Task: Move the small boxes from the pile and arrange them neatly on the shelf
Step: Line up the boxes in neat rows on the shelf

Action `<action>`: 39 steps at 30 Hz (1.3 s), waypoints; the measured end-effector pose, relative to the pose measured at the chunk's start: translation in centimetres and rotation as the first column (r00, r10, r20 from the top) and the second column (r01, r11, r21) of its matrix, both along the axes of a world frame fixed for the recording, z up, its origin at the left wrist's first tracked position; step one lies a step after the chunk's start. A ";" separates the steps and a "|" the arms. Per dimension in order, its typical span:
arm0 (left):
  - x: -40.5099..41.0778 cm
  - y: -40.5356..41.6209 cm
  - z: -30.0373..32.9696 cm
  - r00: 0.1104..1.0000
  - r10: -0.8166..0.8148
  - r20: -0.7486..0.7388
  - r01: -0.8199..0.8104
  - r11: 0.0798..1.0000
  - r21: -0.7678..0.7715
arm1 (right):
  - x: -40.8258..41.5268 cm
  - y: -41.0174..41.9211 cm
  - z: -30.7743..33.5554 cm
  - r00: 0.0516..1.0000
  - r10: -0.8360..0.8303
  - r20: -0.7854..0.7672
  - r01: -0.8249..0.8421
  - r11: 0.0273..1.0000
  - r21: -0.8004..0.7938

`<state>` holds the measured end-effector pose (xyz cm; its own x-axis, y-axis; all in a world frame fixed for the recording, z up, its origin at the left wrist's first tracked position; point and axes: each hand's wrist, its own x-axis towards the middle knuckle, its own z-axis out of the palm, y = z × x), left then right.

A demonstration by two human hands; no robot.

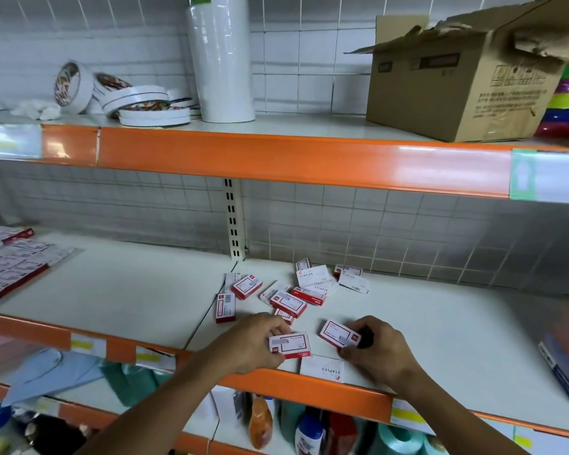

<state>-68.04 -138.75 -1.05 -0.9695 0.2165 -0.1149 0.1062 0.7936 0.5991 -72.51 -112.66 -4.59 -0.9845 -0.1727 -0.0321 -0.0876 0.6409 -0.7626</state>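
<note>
A loose pile of small red-and-white staple boxes (288, 292) lies on the middle shelf (440, 326), near its back wall. My left hand (250, 344) grips one red-and-white box (290, 345) near the shelf's front edge. My right hand (373, 348) pinches a second box (339, 334) just to the right of it. A white box marked STAPLES (322, 369) lies flat at the orange front edge, between and below my hands. A row of similar boxes (7, 261) lies arranged at the far left of the same shelf.
The upper shelf carries tape rolls (138, 100), a tall white roll (222, 57), an open cardboard carton (463, 77) and coloured rolls (567, 100). A blurred package (565, 366) sits at the right edge. Bottles and teal items (309, 431) stand on the shelf below.
</note>
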 end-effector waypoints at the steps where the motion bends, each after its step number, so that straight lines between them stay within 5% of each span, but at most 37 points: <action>1: 0.1 -0.2 0.0 1.000 0.012 -0.012 -0.012 1.000 0.006 | 0.0 0.0 0.3 1.000 0.003 -0.004 -0.003 1.000 -0.005; 10: 0.9 -2.2 0.0 0.985 0.171 -0.039 -0.172 0.985 -0.027 | -0.1 -1.8 0.9 0.999 -0.007 0.048 0.014 0.989 -0.149; 16: 1.2 -2.3 0.4 0.979 0.196 0.062 -0.205 0.952 0.229 | -0.2 -3.2 1.9 0.989 0.000 0.149 0.051 0.941 -0.334; 20: 1.4 -2.9 0.9 0.967 0.248 0.063 -0.256 0.931 0.261 | -0.4 -4.2 2.8 0.975 0.053 0.216 0.054 0.886 -0.461; 27: 2.2 -6.6 1.4 0.892 0.404 0.204 -0.443 0.690 0.572 | -0.3 -8.4 3.8 0.964 0.153 0.216 -0.013 0.842 -0.539; 35: 5.1 -15.0 1.6 0.785 0.531 0.318 -0.570 0.418 0.708 | 0.6 -17.8 4.1 0.941 0.262 0.212 -0.101 0.819 -0.565; 39: 7.1 -20.6 1.6 0.749 0.587 0.307 -0.585 0.369 0.722 | 1.3 -23.4 4.3 0.934 0.288 0.211 -0.116 0.805 -0.582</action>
<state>-60.95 -159.38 0.50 -0.8886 -0.4066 -0.2125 -0.1988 -0.0763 0.9771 -71.17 -136.10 -0.28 -0.8886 -0.4389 -0.1329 0.1011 0.0952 -0.9903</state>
